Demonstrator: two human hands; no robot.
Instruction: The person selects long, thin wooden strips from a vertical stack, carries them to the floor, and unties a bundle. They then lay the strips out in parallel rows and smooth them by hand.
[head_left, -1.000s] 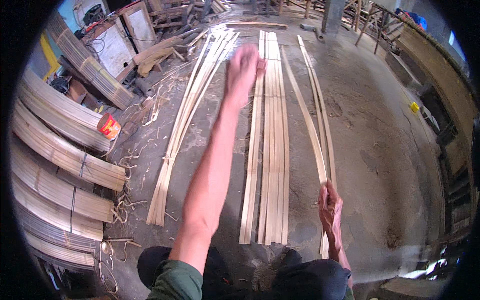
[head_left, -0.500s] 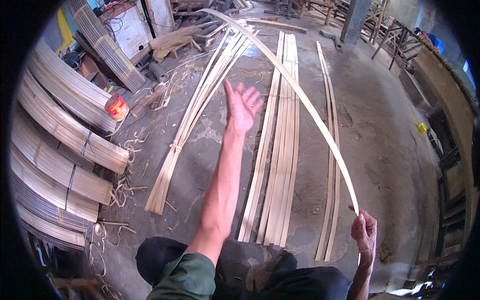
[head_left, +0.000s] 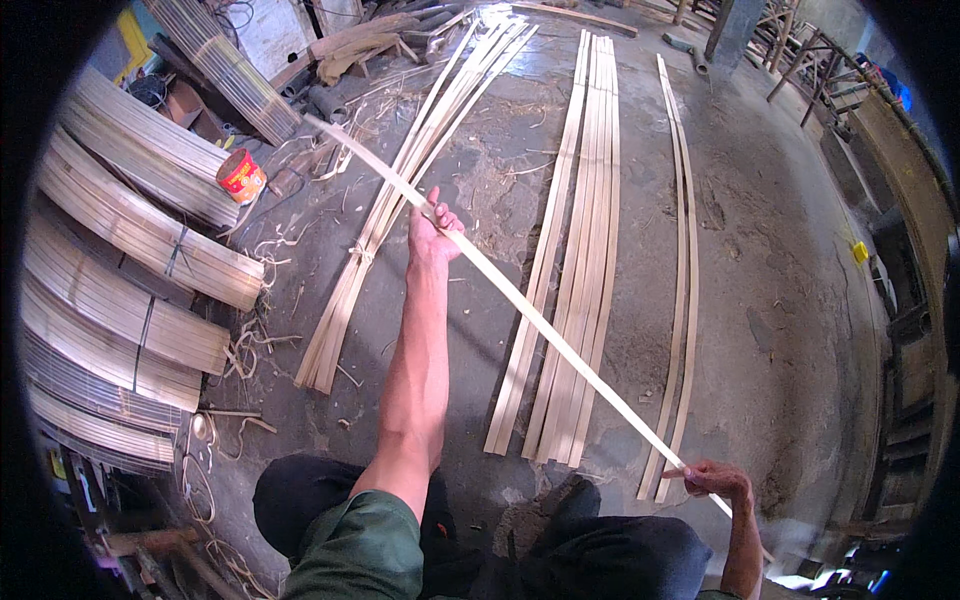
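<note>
A long, pale bamboo strip (head_left: 560,338) runs slantwise across the view, from far left to near right. My left hand (head_left: 434,234), arm stretched forward, has its fingers curled round the far part. Near the other end, my right hand (head_left: 712,480) pinches the strip at lower right, beside my knee. Below it on the floor lies a row of flat strips (head_left: 580,270) pointing away from me. To their left is a tied bundle of strips (head_left: 345,290), fanned out at its far end. Two separate strips (head_left: 682,250) lie on the right.
Stacked, tied bundles of slats (head_left: 130,310) line the left side. A red and yellow can (head_left: 241,177) stands beside them, with curled shavings (head_left: 250,350) scattered nearby. A grey pillar (head_left: 735,30) rises at the far right, and a small yellow object (head_left: 861,252) sits near the right edge.
My left hand has gone from spread and empty to closed round the strip. The strip's far end has swung down and left, and its bow has straightened. My right hand has moved slightly lower.
</note>
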